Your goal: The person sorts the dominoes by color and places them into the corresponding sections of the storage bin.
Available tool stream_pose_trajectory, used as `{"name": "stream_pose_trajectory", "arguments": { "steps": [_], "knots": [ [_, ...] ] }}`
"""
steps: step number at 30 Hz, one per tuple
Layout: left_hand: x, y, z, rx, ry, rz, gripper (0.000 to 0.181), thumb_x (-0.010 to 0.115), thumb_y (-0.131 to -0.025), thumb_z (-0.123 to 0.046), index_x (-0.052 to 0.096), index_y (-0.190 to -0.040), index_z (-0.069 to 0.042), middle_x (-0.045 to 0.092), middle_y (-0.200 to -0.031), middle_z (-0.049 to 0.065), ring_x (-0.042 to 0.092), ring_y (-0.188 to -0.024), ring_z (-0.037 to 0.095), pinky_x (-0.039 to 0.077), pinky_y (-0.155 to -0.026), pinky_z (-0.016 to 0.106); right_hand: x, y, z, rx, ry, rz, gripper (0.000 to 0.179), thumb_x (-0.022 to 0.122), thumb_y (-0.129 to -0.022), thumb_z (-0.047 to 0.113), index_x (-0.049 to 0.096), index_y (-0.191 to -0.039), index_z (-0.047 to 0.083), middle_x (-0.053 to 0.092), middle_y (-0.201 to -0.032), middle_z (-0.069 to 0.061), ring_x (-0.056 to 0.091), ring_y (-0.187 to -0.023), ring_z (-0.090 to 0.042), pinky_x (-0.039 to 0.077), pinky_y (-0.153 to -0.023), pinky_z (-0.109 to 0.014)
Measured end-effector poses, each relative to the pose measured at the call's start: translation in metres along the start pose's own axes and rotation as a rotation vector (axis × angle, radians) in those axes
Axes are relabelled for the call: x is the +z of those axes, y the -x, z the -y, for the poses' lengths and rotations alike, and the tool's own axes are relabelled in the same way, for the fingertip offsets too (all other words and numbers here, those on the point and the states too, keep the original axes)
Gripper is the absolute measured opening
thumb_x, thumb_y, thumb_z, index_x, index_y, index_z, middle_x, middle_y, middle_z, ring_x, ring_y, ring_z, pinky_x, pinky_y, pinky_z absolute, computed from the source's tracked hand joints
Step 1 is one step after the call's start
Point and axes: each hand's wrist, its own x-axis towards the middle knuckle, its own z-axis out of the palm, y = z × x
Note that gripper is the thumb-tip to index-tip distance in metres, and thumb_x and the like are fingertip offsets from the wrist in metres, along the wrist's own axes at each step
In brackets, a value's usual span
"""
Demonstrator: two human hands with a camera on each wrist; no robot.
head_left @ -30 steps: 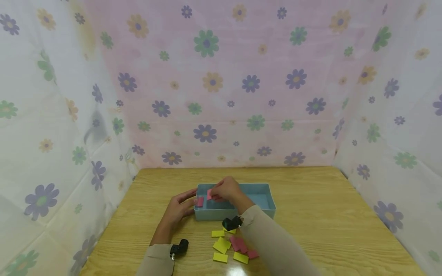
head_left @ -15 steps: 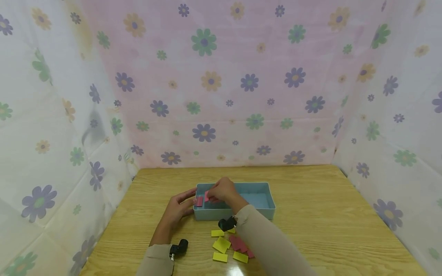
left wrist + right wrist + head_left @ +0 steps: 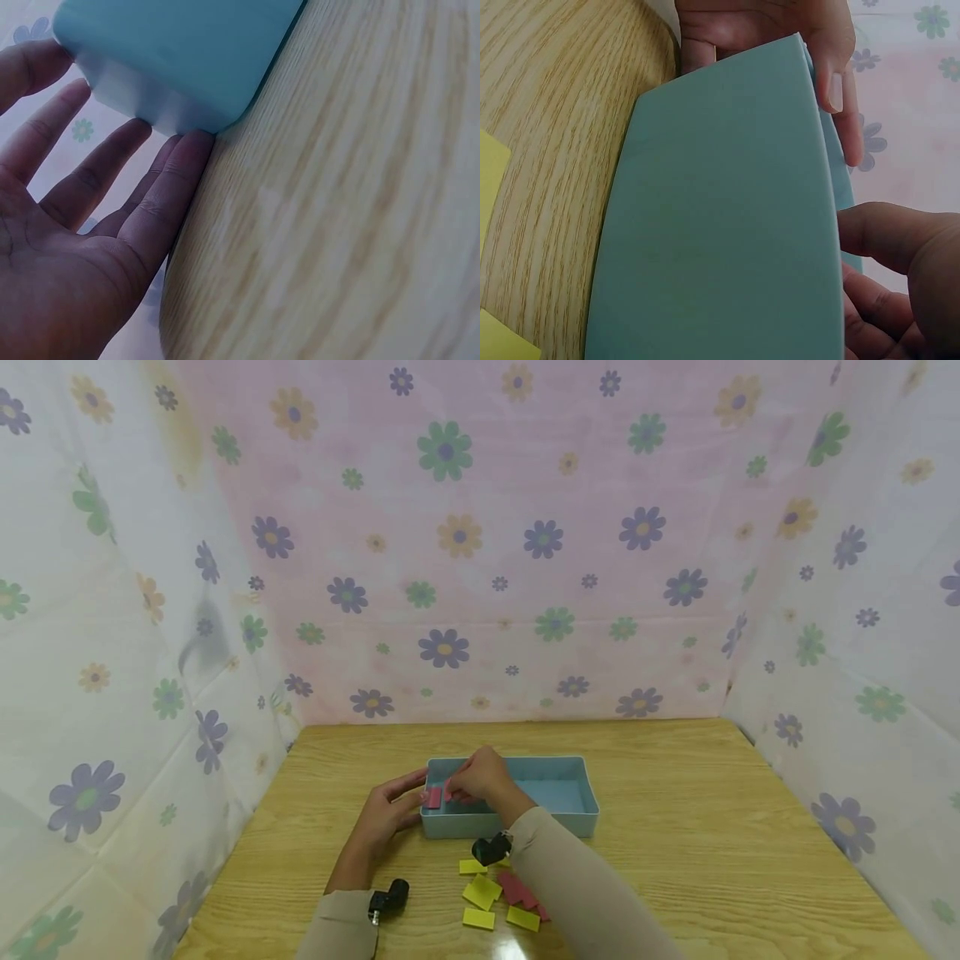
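Observation:
A light blue rectangular box (image 3: 510, 827) stands open-topped on the table. My left hand (image 3: 382, 814) holds the box's left end, thumb at the rim; in the left wrist view several fingers (image 3: 101, 176) lie against the outer wall. One pink tile (image 3: 434, 797) is at the box's left end, by that thumb. Inside the box, my right hand (image 3: 483, 777) pinches a second pink tile (image 3: 447, 789), partly covered by the fingers. The right wrist view has the front wall hiding most of the right fingers.
In front of the box lie several yellow tiles (image 3: 478, 918) and some overlapping pink tiles (image 3: 513, 889), partly under the right forearm. Wood-grain table (image 3: 675, 827) spreads to both sides. Flowered cloth (image 3: 510, 610) hangs behind and at both sides.
My right hand has shifted slightly left inside the box, bringing its pink tile nearer the one at the left end. The left hand keeps its place.

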Motion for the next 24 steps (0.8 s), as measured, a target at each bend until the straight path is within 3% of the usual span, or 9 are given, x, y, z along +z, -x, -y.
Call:
{"name": "stream_pose_trajectory", "arguments": {
  "steps": [7, 12, 17, 20, 24],
  "knots": [
    [-0.0009, -0.0005, 0.0015, 0.000, -0.004, 0.005, 0.044, 0.066, -0.102, -0.017, 0.062, -0.146, -0.020, 0.057, -0.152, 0.008, 0.063, -0.130, 0.033, 0.061, -0.093, 0.042, 0.0004, -0.0019, -0.0022, 0.006, -0.004, -0.010, 0.006, 0.082, -0.085, 0.007, 0.081, -0.084, 0.001, 0.078, -0.081, -0.013, 0.078, -0.076, -0.029, 0.065, -0.073, -0.044],
    [-0.0016, -0.0008, 0.0025, -0.001, 0.000, 0.007, 0.043, 0.067, -0.102, -0.019, 0.063, -0.145, -0.022, 0.056, -0.152, 0.007, 0.063, -0.130, 0.033, 0.061, -0.094, 0.042, -0.0001, -0.0018, -0.0029, 0.010, 0.021, -0.011, 0.014, 0.077, -0.088, 0.012, 0.079, -0.089, -0.002, 0.076, -0.082, -0.011, 0.076, -0.074, -0.026, 0.065, -0.070, -0.042],
    [-0.0023, -0.0013, 0.0031, -0.005, 0.006, 0.005, 0.042, 0.067, -0.102, -0.021, 0.064, -0.144, -0.025, 0.056, -0.153, 0.005, 0.063, -0.131, 0.031, 0.060, -0.095, 0.042, 0.0019, -0.0032, -0.0034, 0.036, 0.083, 0.028, 0.023, 0.068, -0.092, 0.015, 0.065, -0.074, 0.001, 0.059, -0.064, -0.004, 0.064, -0.061, -0.021, 0.059, -0.061, -0.038],
    [-0.0023, -0.0011, 0.0032, -0.004, 0.013, 0.004, 0.043, 0.068, -0.102, -0.020, 0.063, -0.144, -0.024, 0.055, -0.153, 0.006, 0.062, -0.131, 0.031, 0.060, -0.095, 0.042, 0.0043, -0.0032, -0.0029, 0.037, 0.087, 0.050, 0.018, 0.065, -0.094, 0.014, 0.061, -0.084, 0.000, 0.049, -0.059, -0.002, 0.052, -0.054, -0.019, 0.051, -0.057, -0.037],
    [-0.0015, -0.0006, 0.0027, -0.006, 0.022, 0.004, 0.044, 0.068, -0.101, -0.020, 0.063, -0.145, -0.024, 0.055, -0.154, 0.005, 0.062, -0.131, 0.031, 0.060, -0.095, 0.042, 0.0070, -0.0020, -0.0008, 0.034, 0.092, 0.049, 0.025, 0.066, -0.095, 0.017, 0.060, -0.106, -0.005, 0.052, -0.074, -0.004, 0.046, -0.059, -0.018, 0.045, -0.061, -0.036]
  ]
}}
